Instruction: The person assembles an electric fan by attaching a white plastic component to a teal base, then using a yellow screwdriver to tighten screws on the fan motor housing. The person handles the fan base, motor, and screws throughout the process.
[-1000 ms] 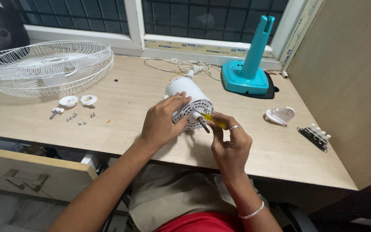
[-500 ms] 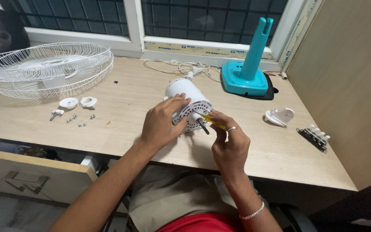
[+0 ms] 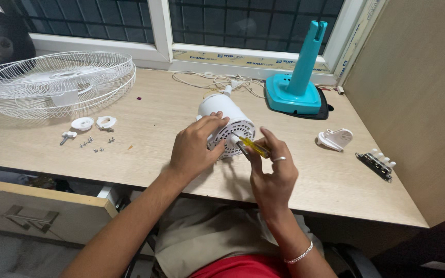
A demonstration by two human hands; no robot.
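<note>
1. The table [image 3: 145, 110], a light wood surface, is seen running from the window at its far edge to a wooden panel along its right edge.
2. Two white wire fan guards [image 3: 52, 82] are stacked at the far left corner of the table.
3. A teal fan stand [image 3: 297, 85] with an upright post is set at the far edge, right of the middle, with loose white cable [image 3: 222, 81] lying beside it.
4. The white fan motor [image 3: 226, 121] is laid on its side near the middle of the table, its vented face and shaft turned toward the near edge.
5. The left hand [image 3: 194, 146] is laid over the left side of the motor, its fingers closed on the housing.
6. The right hand [image 3: 273, 177] is held just in front of the motor; its fingers are pinched on a yellow-handled screwdriver [image 3: 253, 146], whose tip is placed at the vented face beside the shaft.
7. A white plastic bracket [image 3: 336, 138] is found near the right edge, and a switch strip [image 3: 377, 163] with white buttons lies closer to that edge.
8. Two white ring caps [image 3: 93, 122] are placed near the guards, toward the left.
9. Small loose screws [image 3: 91, 143] are scattered just in front of the caps.
</note>
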